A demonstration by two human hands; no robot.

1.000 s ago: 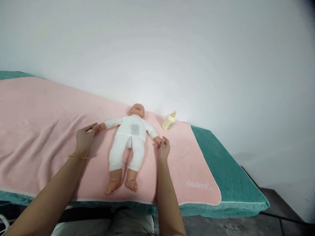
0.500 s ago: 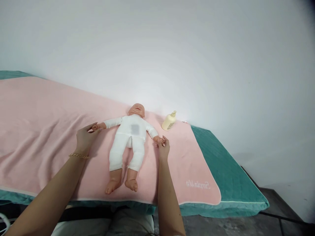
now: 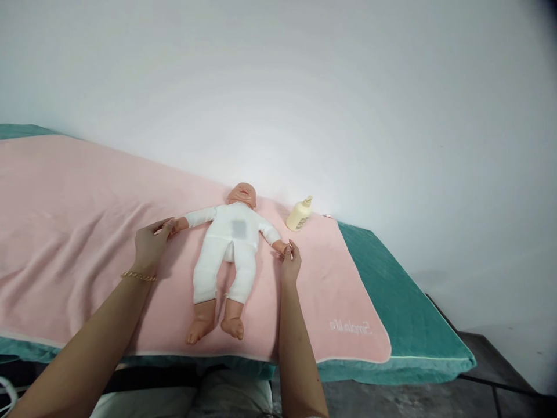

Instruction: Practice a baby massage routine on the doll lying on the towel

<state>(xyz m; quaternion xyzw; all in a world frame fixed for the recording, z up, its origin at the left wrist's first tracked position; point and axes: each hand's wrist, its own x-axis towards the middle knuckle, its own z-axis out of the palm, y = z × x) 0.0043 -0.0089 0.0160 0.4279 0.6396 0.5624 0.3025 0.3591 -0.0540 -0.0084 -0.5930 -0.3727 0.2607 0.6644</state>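
A baby doll point(image 3: 230, 238) with a white cloth body lies on its back on a pink blanket point(image 3: 313, 302), arms spread and feet toward me. My left hand point(image 3: 151, 242) pinches the doll's hand on the left side, thumb and fingers closed around it. On the other side, my right hand point(image 3: 291, 262) grips the doll's other hand between thumb and fingers. Both of the doll's arms are stretched outward. A grey square patch shows on its chest.
A cream pump bottle point(image 3: 299, 215) stands on the blanket beyond my right hand, close to the white wall point(image 3: 278, 104). Under the blanket is a green padded bed point(image 3: 404, 307), its front edge close to me. The blanket has wrinkles at the left.
My left fingers have closed more over the doll's hand, covering more of it. My right fingers have shifted slightly on the other hand. The doll's body and the bottle stay put.
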